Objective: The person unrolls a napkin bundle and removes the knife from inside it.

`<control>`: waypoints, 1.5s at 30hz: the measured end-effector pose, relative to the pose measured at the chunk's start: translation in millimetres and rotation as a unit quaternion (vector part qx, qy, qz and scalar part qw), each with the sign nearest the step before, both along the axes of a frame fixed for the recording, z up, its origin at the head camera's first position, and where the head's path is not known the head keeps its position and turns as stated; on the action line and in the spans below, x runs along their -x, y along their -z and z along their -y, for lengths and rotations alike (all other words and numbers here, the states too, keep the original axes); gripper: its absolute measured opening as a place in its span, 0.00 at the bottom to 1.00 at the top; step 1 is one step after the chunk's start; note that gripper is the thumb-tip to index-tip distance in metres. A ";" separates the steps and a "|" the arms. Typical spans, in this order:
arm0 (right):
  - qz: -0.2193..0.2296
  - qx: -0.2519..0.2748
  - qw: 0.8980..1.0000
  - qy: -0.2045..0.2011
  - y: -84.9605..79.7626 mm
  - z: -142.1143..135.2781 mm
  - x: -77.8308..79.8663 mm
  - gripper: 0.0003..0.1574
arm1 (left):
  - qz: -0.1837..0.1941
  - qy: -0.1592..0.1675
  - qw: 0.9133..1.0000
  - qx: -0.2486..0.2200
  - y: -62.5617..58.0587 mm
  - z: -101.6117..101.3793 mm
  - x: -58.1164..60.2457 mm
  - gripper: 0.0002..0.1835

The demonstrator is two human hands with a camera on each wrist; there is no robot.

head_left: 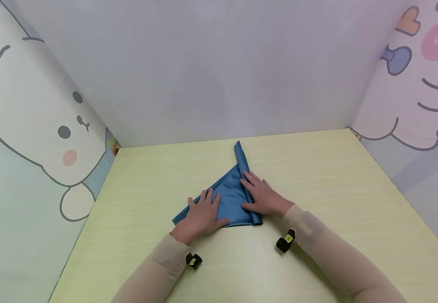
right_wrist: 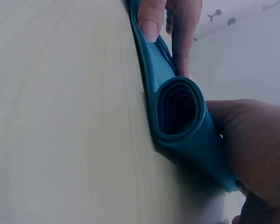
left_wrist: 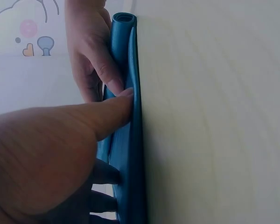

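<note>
A blue, slightly shiny folded cloth [head_left: 234,204] lies on the table, triangular in outline, its right edge wound into a roll [head_left: 243,160] that runs up to a pointed tip. My left hand [head_left: 201,214] rests on the flat part with fingers spread and thumb at the near edge. Over the roll lies my right hand [head_left: 266,197], fingers extended across it and thumb on the cloth beside it. In the right wrist view the roll's end [right_wrist: 179,109] shows several wound layers, with the right hand [right_wrist: 256,144] against its side.
The pale wood-look table [head_left: 310,168] extends around the cloth. A plain wall [head_left: 211,75] stands at its back edge, and side panels with cartoon animals [head_left: 63,155] flank it. Small black devices [head_left: 286,241] sit at both wrists.
</note>
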State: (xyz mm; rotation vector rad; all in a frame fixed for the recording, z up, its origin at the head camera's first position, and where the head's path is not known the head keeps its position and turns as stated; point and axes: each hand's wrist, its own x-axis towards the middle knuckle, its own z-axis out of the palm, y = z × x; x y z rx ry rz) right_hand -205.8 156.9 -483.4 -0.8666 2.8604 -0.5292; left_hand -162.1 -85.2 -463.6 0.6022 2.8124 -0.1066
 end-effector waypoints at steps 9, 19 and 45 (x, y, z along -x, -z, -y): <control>0.006 0.003 1.000 0.005 -3.8 -2.6 -1.2 0.53 | 0.000 -0.002 1.000 0.001 -2.1 1.5 -1.0 0.50; 0.011 0.009 1.000 0.003 -6.8 -4.6 -2.1 0.53 | 0.003 -0.003 1.000 -0.005 -3.6 5.2 -2.1 0.49; 0.017 0.027 0.999 0.009 -12.8 -11.5 -4.7 0.52 | -0.005 0.001 1.000 -0.016 -2.2 12.4 -2.4 0.49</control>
